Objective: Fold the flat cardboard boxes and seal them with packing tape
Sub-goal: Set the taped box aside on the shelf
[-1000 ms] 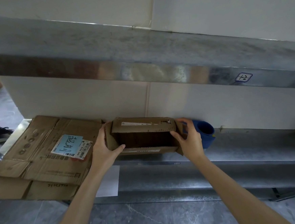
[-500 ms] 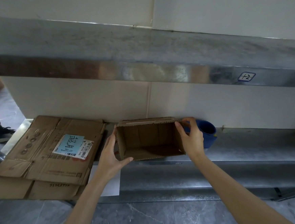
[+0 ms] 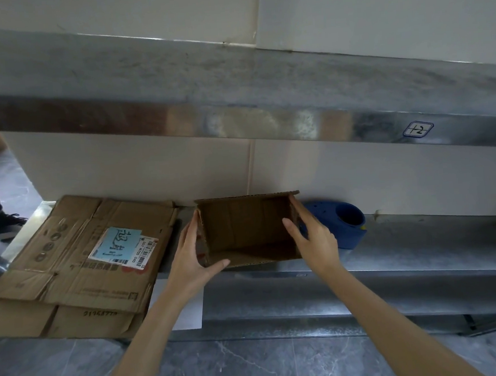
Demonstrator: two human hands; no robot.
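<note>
A small brown cardboard box [image 3: 246,232] stands on the steel shelf [image 3: 408,246] with its open side turned toward me, flaps spread back. My left hand [image 3: 188,260] holds its left wall, fingers up the outside and thumb hooked along the lower front edge. My right hand [image 3: 313,236] holds the right wall, fingers outside and thumb just inside the opening. A blue tape dispenser [image 3: 343,225] lies right behind my right hand. A stack of flat cardboard boxes [image 3: 78,275] with a blue label lies to the left.
An upper steel shelf [image 3: 234,100] overhangs the work area, with a white wall behind. A white sheet [image 3: 191,311] hangs off the shelf front. Another person's leg and dark shoe [image 3: 5,227] stand at far left on the grey floor.
The box has been turned and squared up: the top flap seen a second ago has folded back, the opening now faces me fully, and both hands have slid onto the side walls.
</note>
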